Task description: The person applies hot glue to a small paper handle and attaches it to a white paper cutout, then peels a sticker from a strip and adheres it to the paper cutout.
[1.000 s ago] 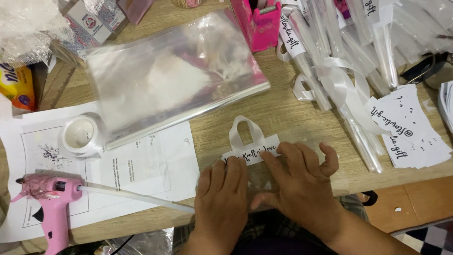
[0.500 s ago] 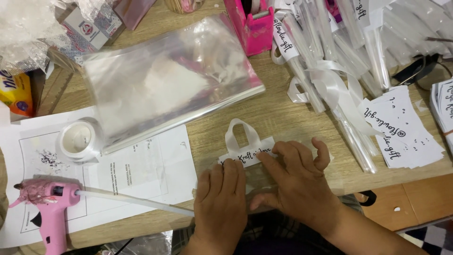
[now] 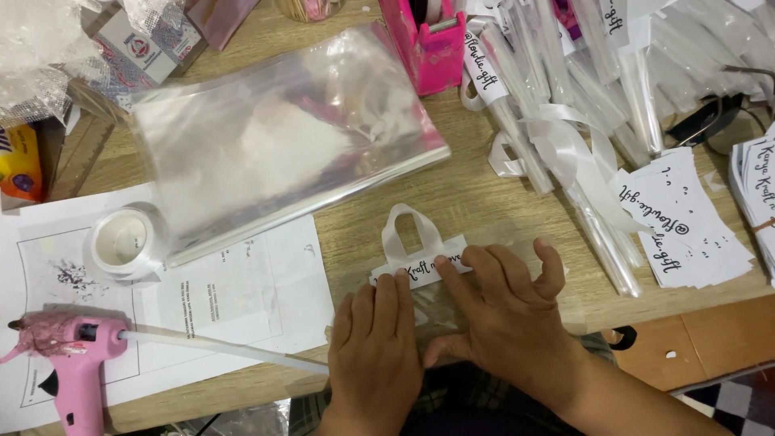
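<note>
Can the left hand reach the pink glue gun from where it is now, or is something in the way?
Probably yes. The left hand rests on the small clear bag, and only flat paper lies between it and the glue gun.

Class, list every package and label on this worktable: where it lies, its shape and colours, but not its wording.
Label strip: under both hands' fingertips, white, black script.
Cellophane bags: table centre, clear flat stack.
Label pile: right side, white slips, black script.
Yellow packet: left edge, yellow and blue.
Printed box: top left, white, red and blue print.
</note>
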